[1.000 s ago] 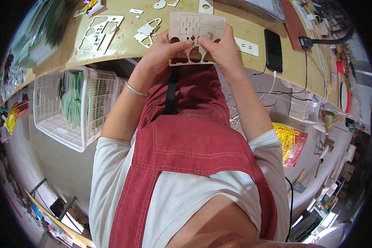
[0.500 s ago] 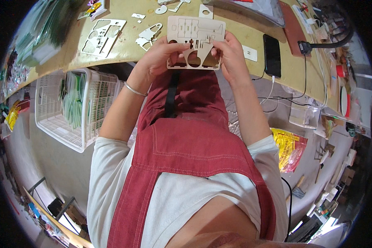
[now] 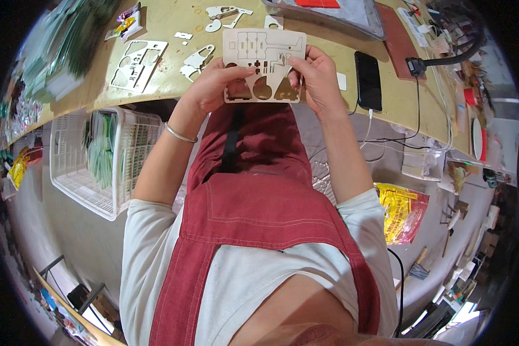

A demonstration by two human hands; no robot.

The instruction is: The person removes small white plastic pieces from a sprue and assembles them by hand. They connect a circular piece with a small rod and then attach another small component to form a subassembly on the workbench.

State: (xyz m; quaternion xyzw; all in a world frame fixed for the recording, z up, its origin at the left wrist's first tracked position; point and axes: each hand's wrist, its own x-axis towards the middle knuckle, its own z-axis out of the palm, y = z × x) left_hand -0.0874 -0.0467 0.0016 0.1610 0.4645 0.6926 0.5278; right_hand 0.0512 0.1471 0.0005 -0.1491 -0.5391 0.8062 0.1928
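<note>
Both my hands hold a thin cream-white die-cut sheet (image 3: 265,56) at the near edge of the table. Shaped holes, including a round one, run through its lower part; fine cut outlines cover its upper part. My left hand (image 3: 209,85) is closed on the left edge, its thumb lying across the front near the small slots. My right hand (image 3: 322,79) pinches the right edge, thumb on the front and fingers partly hidden behind. Beyond my left hand lies a loose cut-out piece (image 3: 197,60). Farther left rests another punched sheet (image 3: 147,75).
A black phone (image 3: 368,81) with a white cable lies right of my hands. Bagged packs (image 3: 63,52) are piled at the left. A grey tray (image 3: 334,17) stands at the back. A white crate (image 3: 119,167) is below the table's left; a yellow-red bag (image 3: 401,213) lies at the right.
The whole view has shifted, so the table's things appear farther left and lower. My hands keep their hold on the sheet, which sits slightly left and lower in the picture.
</note>
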